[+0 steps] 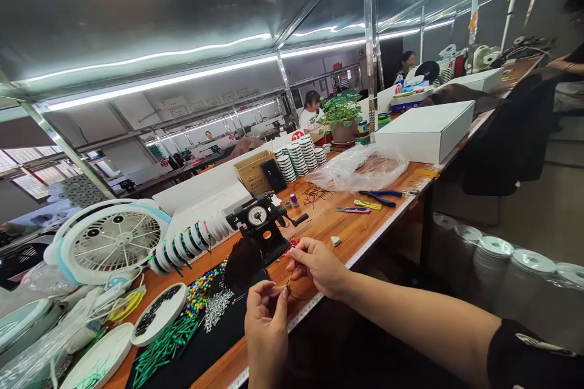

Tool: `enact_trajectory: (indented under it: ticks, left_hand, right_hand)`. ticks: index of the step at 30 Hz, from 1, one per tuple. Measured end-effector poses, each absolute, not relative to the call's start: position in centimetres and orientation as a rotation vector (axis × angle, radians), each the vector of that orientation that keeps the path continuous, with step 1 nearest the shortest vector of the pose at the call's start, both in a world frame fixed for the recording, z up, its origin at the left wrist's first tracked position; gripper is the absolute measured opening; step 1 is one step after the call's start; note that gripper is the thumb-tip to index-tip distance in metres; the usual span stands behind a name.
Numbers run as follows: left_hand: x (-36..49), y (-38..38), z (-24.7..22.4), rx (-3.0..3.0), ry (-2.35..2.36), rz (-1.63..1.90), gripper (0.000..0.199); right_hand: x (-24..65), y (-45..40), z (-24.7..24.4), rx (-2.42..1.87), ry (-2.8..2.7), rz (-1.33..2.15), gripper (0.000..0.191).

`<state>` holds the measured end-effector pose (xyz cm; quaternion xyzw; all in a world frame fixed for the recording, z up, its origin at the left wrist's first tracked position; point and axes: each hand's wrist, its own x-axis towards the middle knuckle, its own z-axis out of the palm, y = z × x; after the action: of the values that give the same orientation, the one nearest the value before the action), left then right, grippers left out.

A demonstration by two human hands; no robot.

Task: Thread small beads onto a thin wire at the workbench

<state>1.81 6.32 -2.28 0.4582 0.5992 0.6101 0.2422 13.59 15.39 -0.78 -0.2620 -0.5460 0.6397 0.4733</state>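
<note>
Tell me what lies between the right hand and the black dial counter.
In the head view, a small scatter of red beads lies on the wooden bench between the right hand and the black dial counter.

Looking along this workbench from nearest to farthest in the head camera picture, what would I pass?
Green tube beads → multicoloured round beads → black metal dial counter → stacked white spools → leafy green potted plant

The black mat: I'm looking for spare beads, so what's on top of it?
On the black mat lie green tube beads, a pile of silver beads and a heap of mixed coloured beads. The left hand covers one part, so anything beneath it cannot be seen.
</note>
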Motion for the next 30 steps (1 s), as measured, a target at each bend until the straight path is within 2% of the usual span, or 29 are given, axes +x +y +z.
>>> enact_trajectory:
  ticks: [9,14,20,24,30]
  left_hand:
    - [2.2,6.6,-2.5,1.376,1.71,1.594,0.032]
    - [2.3,6.4,-2.5,1.434,1.726,1.576,0.028]
    - [2.5,6.2,-2.5,1.464,1.714,1.604,0.026]
    - [2.6,6.2,-2.7,1.493,1.699,1.566,0.024]
    - [2.5,6.3,-2.8,1.514,1.7,1.579,0.024]
  right_hand:
    - [16.0,15.7,-0.6,-0.646,-1.617,1.041,0.018]
    - [16.9,15.8,-0.4,-0.448,-1.983,0.865,0.01]
    - [17.3,15.8,-0.9,-0.374,-2.394,0.449,0.023]
    - [17.3,15.5,-1.2,-0.414,-2.373,0.394,0.021]
    - [17.2,15.3,-1.1,-0.462,-2.319,0.585,0.016]
